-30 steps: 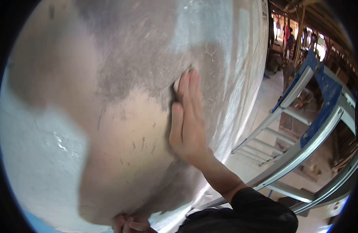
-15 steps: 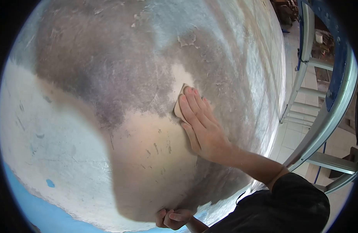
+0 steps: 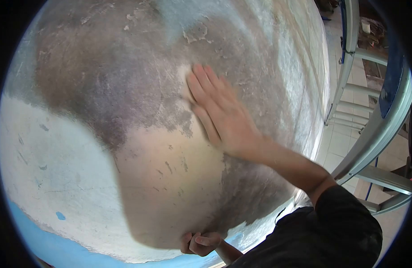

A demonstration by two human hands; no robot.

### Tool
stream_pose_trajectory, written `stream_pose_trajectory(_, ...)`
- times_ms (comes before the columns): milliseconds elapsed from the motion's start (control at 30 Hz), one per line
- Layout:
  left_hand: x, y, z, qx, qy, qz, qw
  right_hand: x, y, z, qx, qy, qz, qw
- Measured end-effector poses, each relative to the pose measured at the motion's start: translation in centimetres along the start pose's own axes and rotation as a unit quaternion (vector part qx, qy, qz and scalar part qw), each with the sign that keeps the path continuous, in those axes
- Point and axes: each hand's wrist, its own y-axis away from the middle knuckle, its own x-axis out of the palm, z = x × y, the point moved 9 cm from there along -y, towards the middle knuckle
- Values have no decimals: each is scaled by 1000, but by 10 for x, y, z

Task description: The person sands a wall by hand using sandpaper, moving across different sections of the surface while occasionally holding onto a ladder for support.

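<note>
Sanding pad point(image 3: 186, 85) sits pinned flat on the patched wall point(image 3: 125, 89) under our right hand point(image 3: 219, 114), fingers spread straight for even pressure. Our left hand point(image 3: 200, 243) curls loosely low on the wall, bracing us beside the ladder point(image 3: 371, 129).

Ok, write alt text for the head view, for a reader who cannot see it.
The right hand presses flat against a curved wall of patchy grey, tan and white. The left hand is curled at the wall's lower edge, and a metal ladder stands at right.
</note>
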Motion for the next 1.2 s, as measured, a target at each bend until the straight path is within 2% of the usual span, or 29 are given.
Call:
stream_pose_trajectory(133,-1,1,1,-2,6,-5,1000,-4,-13,7,19,27,-55,998)
stream_pose_trajectory(233,-2,0,3,-3,11,-9,1000,11,36,27,41,-55,5,998)
stream_pose_trajectory(333,0,4,3,-10,16,-13,1000,15,25,26,-11,-32,-1,999)
stream_pose_trajectory(433,-2,1,4,-4,11,-9,1000,0,-23,15,-4,-23,2,1000)
stream_pose_trajectory(533,-2,3,2,-3,4,-10,1000,4,-10,17,21,-6,-31,999)
stream_pose_trajectory(633,-4,3,6,-4,19,-28,999,11,36,21,30,-56,-5,998)
stream_pose_trajectory(733,-5,6,5,3,25,-28,999,7,17,8,-12,6,0,1000)
stream_pose_trajectory(833,-5,4,4,15,9,-14,1000,-1,-22,-4,39,-28,-20,999)
stream_pose_trajectory(933,-5,5,3,17,11,-21,1000,6,11,7,66,-13,-13,998)
stream_pose_trajectory(1067,-9,7,9,3,-5,-22,1000,10,85,11,58,-87,76,992)
stream_pose_trajectory(1167,-6,7,8,4,-2,3,1000,3,122,-11,64,-131,105,984)
stream_pose_trajectory(1200,-4,6,7,3,-7,17,1000,-3,132,-21,108,-153,102,977)
